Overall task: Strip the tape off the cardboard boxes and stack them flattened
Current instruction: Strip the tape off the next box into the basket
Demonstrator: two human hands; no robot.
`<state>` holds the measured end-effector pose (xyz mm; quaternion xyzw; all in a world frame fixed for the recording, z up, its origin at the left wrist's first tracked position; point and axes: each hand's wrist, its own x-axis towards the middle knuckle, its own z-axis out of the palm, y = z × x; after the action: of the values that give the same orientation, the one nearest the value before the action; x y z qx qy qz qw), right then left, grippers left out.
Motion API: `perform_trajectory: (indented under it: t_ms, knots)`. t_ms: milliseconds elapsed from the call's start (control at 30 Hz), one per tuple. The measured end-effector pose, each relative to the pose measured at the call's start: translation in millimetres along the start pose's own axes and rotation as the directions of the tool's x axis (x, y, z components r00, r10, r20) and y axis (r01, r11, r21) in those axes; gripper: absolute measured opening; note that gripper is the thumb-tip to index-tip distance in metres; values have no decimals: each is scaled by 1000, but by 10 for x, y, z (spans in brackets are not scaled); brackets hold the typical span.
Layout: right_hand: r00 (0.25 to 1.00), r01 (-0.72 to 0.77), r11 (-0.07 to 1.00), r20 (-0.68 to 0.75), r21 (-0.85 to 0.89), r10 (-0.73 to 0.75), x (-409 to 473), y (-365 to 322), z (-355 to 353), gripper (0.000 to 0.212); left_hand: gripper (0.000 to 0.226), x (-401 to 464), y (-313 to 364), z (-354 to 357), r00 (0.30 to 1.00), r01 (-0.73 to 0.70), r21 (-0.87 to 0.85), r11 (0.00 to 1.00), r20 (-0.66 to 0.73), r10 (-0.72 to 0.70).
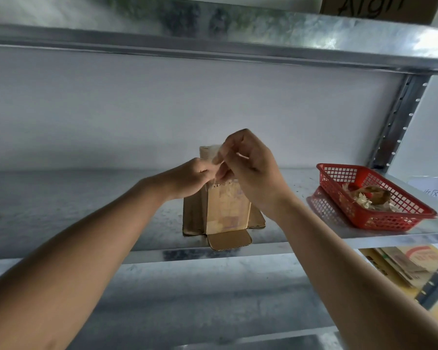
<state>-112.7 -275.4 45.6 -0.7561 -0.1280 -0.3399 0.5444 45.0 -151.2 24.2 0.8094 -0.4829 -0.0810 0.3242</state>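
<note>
A small cardboard box stands upright near the front edge of my metal shelf, bottom flaps splayed. At its top, my left hand and right hand both pinch clear tape. Farther right sits a red basket holding tape scraps.

Both hands, the left hand and right hand, pinch what seems clear tape above an upright cardboard box on the metal shelf.
</note>
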Motion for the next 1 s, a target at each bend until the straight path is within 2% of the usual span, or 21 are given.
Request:
perform_trajectory:
  t_ms: [67,133,200,333,433,500,633,767,900,1000]
  knots:
    - [987,-91,995,-128,30,95,30,36,-89,2,37,-1,36,-63,997,-4,-49,999,73,8]
    - [957,-179,984,-228,25,180,24,109,-192,10,40,11,69,-108,992,8,-118,993,123,6]
    - [950,-220,972,-246,-82,194,12,192,-262,13,36,13,43,-84,992,-1,-205,979,123,26]
    - [981,-184,876,-138,-446,136,-9,250,-222,18,35,44,137,-46,995,22,-282,959,97,6]
    - [997,-20,742,37,-670,61,-1,182,-139,16,39,39,109,-80,990,48,-243,969,142,-13]
    - [990,63,713,132,-699,41,-2,149,-107,17,43,32,80,-100,986,59,-234,970,166,-20]
    - [980,65,685,174,-726,91,2,117,-122,26,34,25,16,-107,988,74,-271,960,148,-35]
    - [992,92,456,124,-885,39,2,83,-145,36,39,28,31,-99,988,79,-259,963,152,-40]
    - [984,51,459,123,-887,130,-1,65,-131,43,43,33,44,-91,979,63,-234,970,201,-15]
    - [986,64,427,123,-902,111,-18,82,-20,41,49,29,42,-112,980,47,-178,983,200,-11]
